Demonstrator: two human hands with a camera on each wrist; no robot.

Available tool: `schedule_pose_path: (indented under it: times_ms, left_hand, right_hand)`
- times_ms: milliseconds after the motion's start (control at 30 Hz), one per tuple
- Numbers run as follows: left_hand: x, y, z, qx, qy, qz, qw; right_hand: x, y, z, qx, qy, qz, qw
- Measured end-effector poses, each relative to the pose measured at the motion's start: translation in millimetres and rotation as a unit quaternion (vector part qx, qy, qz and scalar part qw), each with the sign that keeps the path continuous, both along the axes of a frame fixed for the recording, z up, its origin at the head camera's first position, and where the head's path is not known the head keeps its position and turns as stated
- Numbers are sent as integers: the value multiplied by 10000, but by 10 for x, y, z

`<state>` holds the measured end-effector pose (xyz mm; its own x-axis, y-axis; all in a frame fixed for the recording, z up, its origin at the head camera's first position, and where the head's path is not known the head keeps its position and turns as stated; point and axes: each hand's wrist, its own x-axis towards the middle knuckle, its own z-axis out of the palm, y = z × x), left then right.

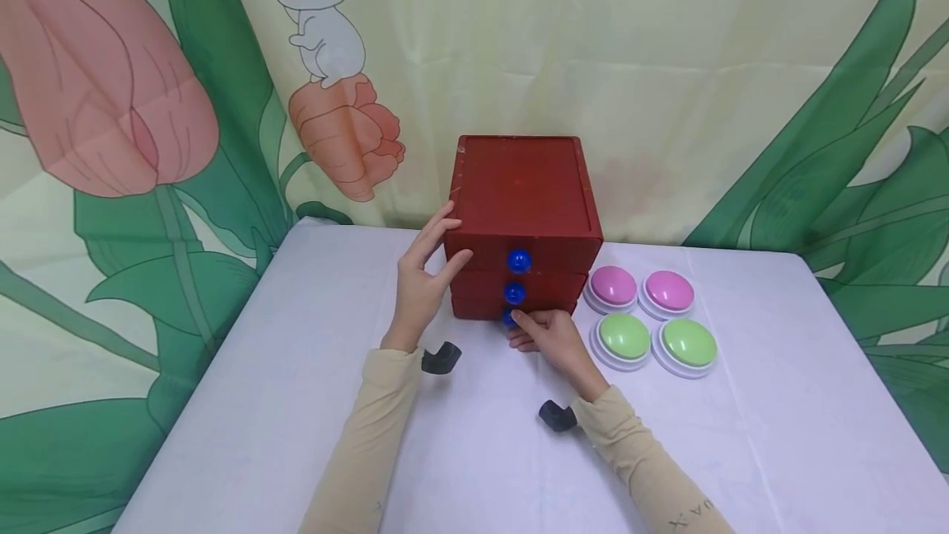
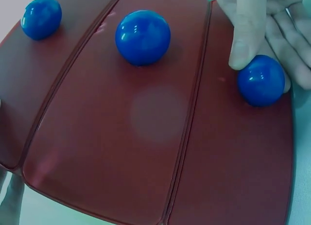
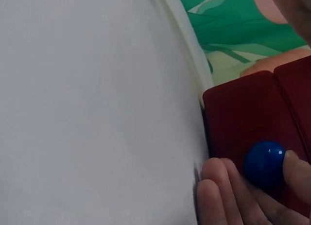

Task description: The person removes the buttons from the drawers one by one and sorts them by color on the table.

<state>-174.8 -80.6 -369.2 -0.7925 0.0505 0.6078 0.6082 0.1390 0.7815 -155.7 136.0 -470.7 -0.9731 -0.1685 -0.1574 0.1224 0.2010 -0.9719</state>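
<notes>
A dark red three-drawer box (image 1: pixel 519 188) stands on the white table, each drawer front bearing a round blue knob. My right hand (image 1: pixel 552 340) pinches the bottom drawer's blue knob (image 3: pixel 265 164) between thumb and fingers; the other fingers lie low beside it, close over the tabletop. In the left wrist view the thumb presses on one side of that bottom knob (image 2: pixel 261 81). My left hand (image 1: pixel 423 278) rests against the box's left side, fingers up by the top edge and thumb at the front. The top knob (image 1: pixel 520 261) and middle knob (image 1: pixel 515 293) are untouched. All drawers look closed.
Right of the box sit two pink push buttons (image 1: pixel 614 285) and two green push buttons (image 1: pixel 624 336) on white bases. Behind the table (image 1: pixel 296 402) hangs a curtain (image 1: pixel 652 105) printed with plants and a rabbit. A black wrist-camera piece (image 1: pixel 441 358) juts from the left sleeve.
</notes>
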Motion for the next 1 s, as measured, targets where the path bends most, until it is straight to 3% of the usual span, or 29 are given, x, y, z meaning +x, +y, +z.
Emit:
schedule_pose_path:
  times_ms: [100, 233, 333, 500, 667, 800, 900, 1000]
  left_hand:
    - [10, 15, 5, -130, -3, 119, 9998]
    - [-40, -1, -84, -271, 10, 439, 9987]
    - [-66, -46, -148, -262, 21, 641, 9976]
    - [32, -137, -100, -294, 217, 757, 9965]
    - [175, -222, -41, -875, 447, 1023, 9899]
    - [306, -282, -3, -1457, 564, 1228, 9801]
    - [402, -305, 13, -1855, 638, 1174, 9735]
    - [484, -303, 7, -2285, 710, 1041, 9653]
  right_hand:
    - [15, -2, 11, -42, -56, -80, 9999]
    - [70, 7, 81, 85, 47, -128, 9999]
    - [131, 36, 173, 394, 306, -164, 9986]
    - [262, 93, 373, 1037, 983, -124, 9897]
    - [440, 105, 596, 1702, 1797, -228, 9686]
    - [563, 122, 746, 2244, 2471, -331, 9421]
    - [641, 140, 836, 2610, 2862, -412, 9210]
    - [702, 149, 882, 2754, 3006, -413, 9122]
